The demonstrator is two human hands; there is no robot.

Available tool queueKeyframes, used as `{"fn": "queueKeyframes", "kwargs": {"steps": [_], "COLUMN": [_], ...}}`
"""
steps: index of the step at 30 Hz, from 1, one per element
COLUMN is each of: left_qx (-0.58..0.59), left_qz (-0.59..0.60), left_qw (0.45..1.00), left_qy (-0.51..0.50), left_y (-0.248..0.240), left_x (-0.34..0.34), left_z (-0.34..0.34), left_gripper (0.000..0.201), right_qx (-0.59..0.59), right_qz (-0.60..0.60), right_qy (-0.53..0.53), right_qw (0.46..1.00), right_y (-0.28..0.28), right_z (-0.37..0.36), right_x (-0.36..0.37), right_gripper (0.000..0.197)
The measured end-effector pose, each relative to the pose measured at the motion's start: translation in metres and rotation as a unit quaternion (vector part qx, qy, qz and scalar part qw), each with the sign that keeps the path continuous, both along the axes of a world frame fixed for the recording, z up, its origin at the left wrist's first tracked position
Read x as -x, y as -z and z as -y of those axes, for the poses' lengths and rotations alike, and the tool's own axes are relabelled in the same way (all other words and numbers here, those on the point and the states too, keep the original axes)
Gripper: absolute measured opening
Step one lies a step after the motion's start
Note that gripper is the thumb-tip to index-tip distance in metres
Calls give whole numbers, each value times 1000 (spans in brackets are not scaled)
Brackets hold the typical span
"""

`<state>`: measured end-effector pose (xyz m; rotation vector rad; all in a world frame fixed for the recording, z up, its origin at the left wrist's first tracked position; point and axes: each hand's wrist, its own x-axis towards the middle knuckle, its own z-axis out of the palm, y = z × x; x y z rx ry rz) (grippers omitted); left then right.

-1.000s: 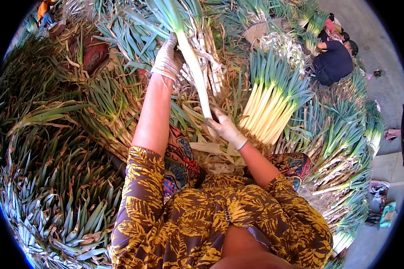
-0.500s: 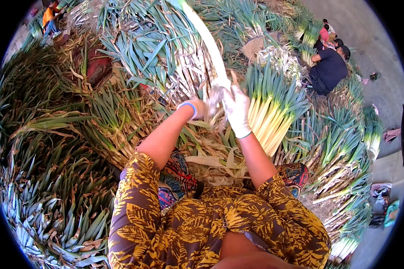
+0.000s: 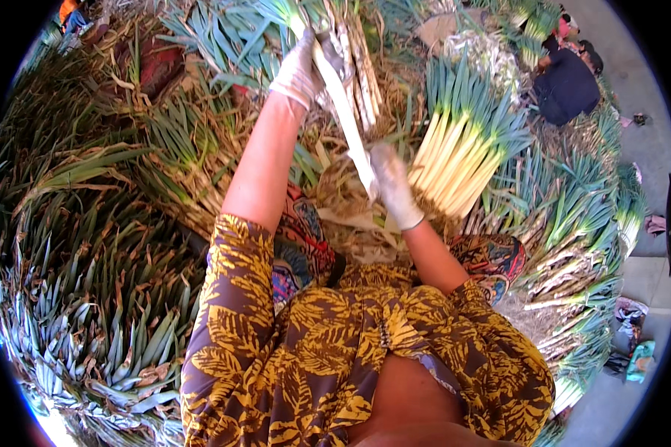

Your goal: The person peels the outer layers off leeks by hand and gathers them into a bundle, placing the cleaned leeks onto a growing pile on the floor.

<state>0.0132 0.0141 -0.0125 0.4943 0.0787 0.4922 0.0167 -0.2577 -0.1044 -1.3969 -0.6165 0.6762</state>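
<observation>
A long white leek slants from the top of the view down toward my lap, its green leaves at the upper end. My left hand, in a white glove, is closed round the upper stem just below the leaves. At the pale lower end my right hand, also gloved and a little blurred, has its fingers pressed to the stem. Just right of that hand lies a neat row of cleaned leeks with yellowish-white stems. Untrimmed leeks with dry, brownish skins lie beyond the held one.
Dry peeled leaves litter the ground before my knees. Dense green leek piles fill the left side. More leeks lie along the right, beside a grey floor. A person in dark clothing sits at the upper right.
My left hand has moved up and away from beside the right hand to the leek's upper stem. The leek's lower end and my right hand have come lower, nearer my lap.
</observation>
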Motion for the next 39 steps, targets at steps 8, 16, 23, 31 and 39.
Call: {"fn": "queueKeyframes", "kwargs": {"steps": [8,16,23,31,39], "left_qx": [78,118,12,12,-12], "left_qz": [84,-26,-32,27,26], "left_qw": [993,985,980,973,981], "left_qy": [32,-123,-195,-229,-191], "left_y": [28,-9,31,13,13], "left_x": [-5,33,41,72,49], "left_z": [-49,-63,-113,-123,-93], "left_gripper": [46,39,37,50,25], "right_qx": [-46,37,77,264,281], "right_qz": [-250,-117,61,103,351], "right_qy": [-188,-107,-96,-98,-61], "right_qw": [949,987,991,954,891], "right_y": [-81,-91,-66,-37,20], "right_z": [-49,3,66,112,1], "right_x": [12,50,61,47,-34], "right_gripper": [63,56,34,31,32]}}
